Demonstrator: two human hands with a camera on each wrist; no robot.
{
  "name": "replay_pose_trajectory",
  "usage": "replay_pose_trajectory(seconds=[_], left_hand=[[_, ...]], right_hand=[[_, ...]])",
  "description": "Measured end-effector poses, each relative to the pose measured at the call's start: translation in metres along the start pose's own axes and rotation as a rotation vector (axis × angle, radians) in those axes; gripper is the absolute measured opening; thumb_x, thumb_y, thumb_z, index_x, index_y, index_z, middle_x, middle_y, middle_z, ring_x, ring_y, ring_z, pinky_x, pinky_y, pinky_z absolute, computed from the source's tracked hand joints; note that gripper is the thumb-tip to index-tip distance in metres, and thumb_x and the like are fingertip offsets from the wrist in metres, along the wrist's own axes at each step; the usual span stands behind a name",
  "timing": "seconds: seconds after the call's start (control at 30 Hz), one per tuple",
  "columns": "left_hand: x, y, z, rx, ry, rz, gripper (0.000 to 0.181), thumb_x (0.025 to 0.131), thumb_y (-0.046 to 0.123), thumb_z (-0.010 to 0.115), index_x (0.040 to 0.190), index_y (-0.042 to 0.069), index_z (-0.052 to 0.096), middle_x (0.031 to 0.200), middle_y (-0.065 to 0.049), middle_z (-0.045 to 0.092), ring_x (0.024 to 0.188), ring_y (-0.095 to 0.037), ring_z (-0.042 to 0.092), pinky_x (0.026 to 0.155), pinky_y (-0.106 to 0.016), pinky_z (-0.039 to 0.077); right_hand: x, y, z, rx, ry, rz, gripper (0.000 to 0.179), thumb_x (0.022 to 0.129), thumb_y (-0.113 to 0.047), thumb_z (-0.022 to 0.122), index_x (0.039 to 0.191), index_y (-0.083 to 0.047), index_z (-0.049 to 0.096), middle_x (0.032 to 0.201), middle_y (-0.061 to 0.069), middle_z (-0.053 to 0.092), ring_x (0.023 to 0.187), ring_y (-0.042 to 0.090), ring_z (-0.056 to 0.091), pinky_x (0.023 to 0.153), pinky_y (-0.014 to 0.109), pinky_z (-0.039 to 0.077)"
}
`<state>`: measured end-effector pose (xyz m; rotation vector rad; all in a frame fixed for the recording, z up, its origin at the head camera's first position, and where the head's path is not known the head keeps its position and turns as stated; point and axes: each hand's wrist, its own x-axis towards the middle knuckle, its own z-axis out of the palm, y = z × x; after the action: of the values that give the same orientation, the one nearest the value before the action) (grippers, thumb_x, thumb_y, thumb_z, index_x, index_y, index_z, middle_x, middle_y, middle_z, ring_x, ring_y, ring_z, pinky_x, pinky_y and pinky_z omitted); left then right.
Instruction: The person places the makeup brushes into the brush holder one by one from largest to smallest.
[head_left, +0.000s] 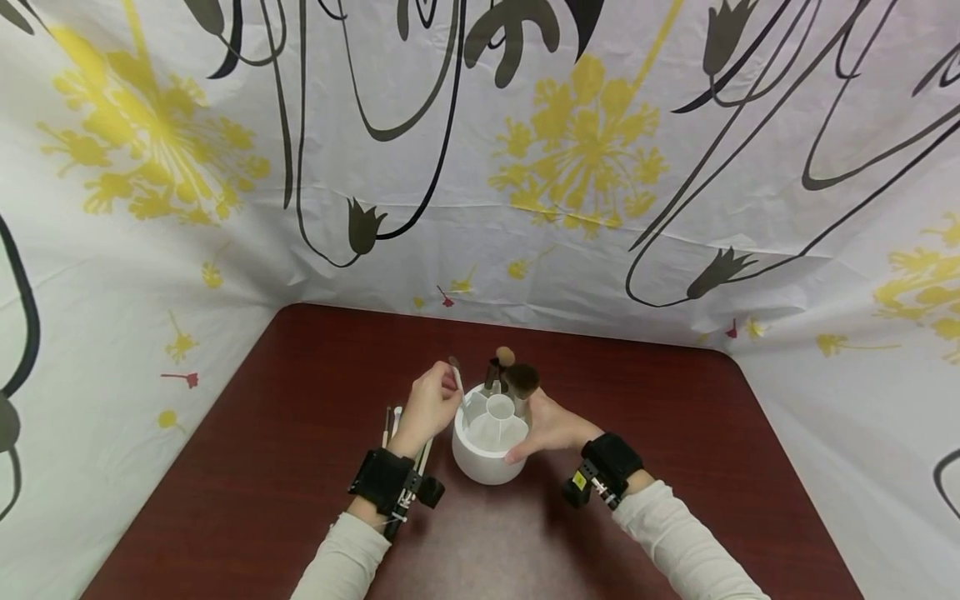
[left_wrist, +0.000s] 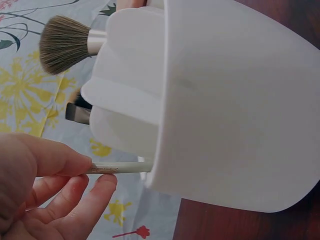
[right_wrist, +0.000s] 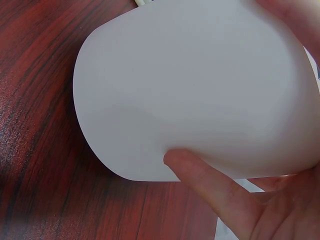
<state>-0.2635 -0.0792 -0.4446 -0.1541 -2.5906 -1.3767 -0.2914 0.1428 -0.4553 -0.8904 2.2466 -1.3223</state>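
Note:
A round white brush holder (head_left: 487,468) with inner compartments stands on the table. My left hand (head_left: 435,404) pinches a thin makeup brush (head_left: 458,379) by its pale handle at the holder's left rim. In the left wrist view, the handle's far end goes behind the rim of the holder (left_wrist: 240,110). My right hand (head_left: 553,423) grips the holder from the right, with one digit pressed to its wall in the right wrist view. A fluffy brush (head_left: 521,381), a tan-tipped brush (head_left: 505,357) and a flat brush (left_wrist: 77,114) stand in the back compartments.
Several thin brushes (head_left: 397,414) lie on the dark red wooden table (head_left: 337,358) left of the holder, partly hidden under my left wrist. A patterned white cloth (head_left: 420,167) hangs behind the table and along its sides.

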Motion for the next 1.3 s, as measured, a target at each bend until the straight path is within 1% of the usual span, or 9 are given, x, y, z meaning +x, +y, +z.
replay_pose_trajectory(seconds=[0.2,0.37,0.5,0.73,0.8,0.97,1.13,1.17,1.3], left_hand=[[-0.002,-0.002,0.005,-0.006,-0.014,-0.006,0.018,0.079,0.004,0.063,0.095,0.003,0.055,0.088,-0.012,0.06,0.082,-0.025,0.064,0.07,-0.032,0.053],[-0.002,-0.005,0.01,0.013,-0.011,-0.016,0.017,0.078,0.004,0.063,0.093,0.004,0.055,0.086,-0.011,0.061,0.08,-0.023,0.064,0.069,-0.031,0.052],[-0.002,-0.008,0.014,0.041,-0.011,-0.027,0.016,0.078,0.005,0.063,0.092,0.005,0.056,0.084,-0.009,0.061,0.08,-0.022,0.064,0.068,-0.03,0.052],[-0.002,-0.011,0.017,0.062,-0.013,-0.011,0.015,0.079,0.005,0.063,0.092,0.005,0.055,0.085,-0.009,0.061,0.079,-0.021,0.064,0.067,-0.028,0.052],[-0.002,-0.011,0.017,0.054,-0.014,-0.013,0.016,0.079,0.006,0.064,0.092,0.005,0.055,0.085,-0.009,0.061,0.079,-0.021,0.064,0.067,-0.028,0.052],[-0.002,-0.011,0.012,0.031,-0.014,-0.011,0.021,0.077,0.007,0.066,0.095,0.003,0.057,0.087,-0.009,0.062,0.078,-0.021,0.063,0.068,-0.029,0.052],[0.0,-0.013,0.001,0.038,0.022,-0.012,0.025,0.077,0.008,0.068,0.099,0.003,0.058,0.09,-0.011,0.063,0.08,-0.023,0.063,0.069,-0.033,0.052],[0.001,-0.014,-0.002,0.043,0.029,-0.009,0.025,0.077,0.008,0.067,0.1,0.002,0.058,0.091,-0.011,0.063,0.08,-0.024,0.064,0.069,-0.034,0.052],[0.002,-0.022,-0.009,0.053,0.038,-0.04,0.025,0.079,0.01,0.066,0.102,0.002,0.058,0.093,-0.012,0.063,0.083,-0.025,0.064,0.069,-0.036,0.052]], right_hand=[[0.0,0.0,0.0,-0.028,0.008,0.015,0.106,0.052,-0.023,0.088,0.137,-0.017,0.023,0.132,0.006,0.034,0.119,0.019,0.036,0.099,0.04,0.028],[0.001,0.001,0.001,-0.014,0.008,0.014,0.105,0.053,-0.02,0.088,0.136,-0.015,0.025,0.131,0.007,0.037,0.117,0.019,0.039,0.099,0.04,0.029],[0.001,0.001,0.001,-0.021,0.012,0.01,0.105,0.053,-0.02,0.088,0.136,-0.015,0.024,0.131,0.008,0.036,0.117,0.02,0.038,0.098,0.041,0.028],[0.0,0.001,0.0,-0.048,0.014,0.013,0.106,0.053,-0.023,0.088,0.137,-0.016,0.023,0.131,0.007,0.035,0.118,0.019,0.037,0.099,0.04,0.029],[0.0,0.001,0.0,-0.056,0.016,0.02,0.107,0.052,-0.024,0.088,0.137,-0.017,0.023,0.131,0.006,0.035,0.118,0.019,0.037,0.099,0.04,0.029],[0.0,0.001,0.0,-0.052,0.014,0.023,0.108,0.052,-0.026,0.088,0.137,-0.016,0.022,0.132,0.006,0.035,0.119,0.019,0.037,0.099,0.041,0.028],[0.0,0.0,0.0,-0.049,0.013,0.028,0.108,0.051,-0.025,0.088,0.137,-0.017,0.023,0.133,0.006,0.033,0.12,0.019,0.034,0.099,0.042,0.028],[0.0,0.0,0.0,-0.048,0.013,0.03,0.107,0.051,-0.025,0.088,0.136,-0.017,0.023,0.133,0.007,0.032,0.121,0.02,0.034,0.099,0.042,0.027],[0.0,-0.001,0.0,-0.031,0.012,0.039,0.109,0.051,-0.024,0.088,0.137,-0.017,0.022,0.135,0.008,0.03,0.122,0.021,0.032,0.099,0.042,0.027]])
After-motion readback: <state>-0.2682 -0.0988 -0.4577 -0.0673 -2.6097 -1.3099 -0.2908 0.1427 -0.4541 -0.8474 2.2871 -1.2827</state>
